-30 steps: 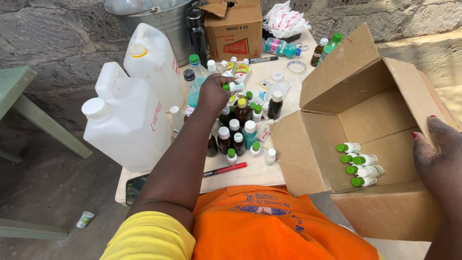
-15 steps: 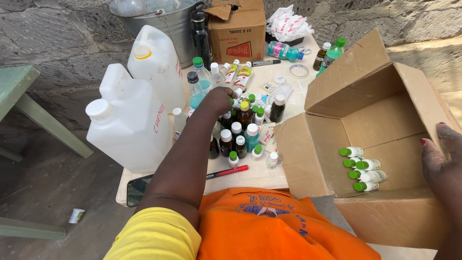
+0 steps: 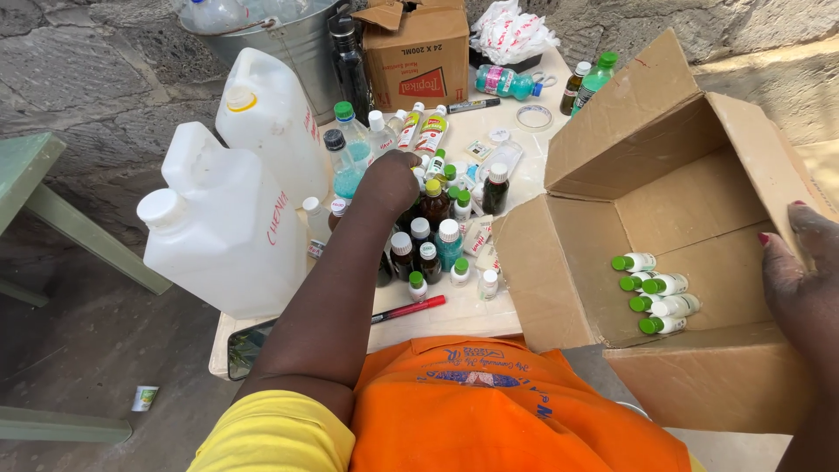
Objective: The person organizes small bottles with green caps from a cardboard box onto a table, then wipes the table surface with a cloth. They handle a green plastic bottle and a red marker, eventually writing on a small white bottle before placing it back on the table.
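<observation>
My left hand (image 3: pixel 389 179) reaches across the small table (image 3: pixel 454 322) and rests on a cluster of small bottles (image 3: pixel 437 240), some brown, some white, with green or white caps. Its fingers curl down behind the back of the hand, so what they grip is hidden. My right hand (image 3: pixel 800 271) holds the right wall of an open cardboard box (image 3: pixel 559 288) tilted toward me. Several small white bottles with green caps (image 3: pixel 660 293) lie on their sides inside the box.
Two large white jerrycans (image 3: pixel 218 236) stand at the table's left. A red pen (image 3: pixel 411 308) and a phone (image 3: pixel 249 345) lie near the front edge. A metal bucket (image 3: pixel 288 35) and a smaller carton (image 3: pixel 419 61) stand at the back. A green bench (image 3: pixel 35 175) is at the left.
My left hand has lowered from above the bottles, where it held a green-capped one, onto the cluster. My right hand stays on the box wall.
</observation>
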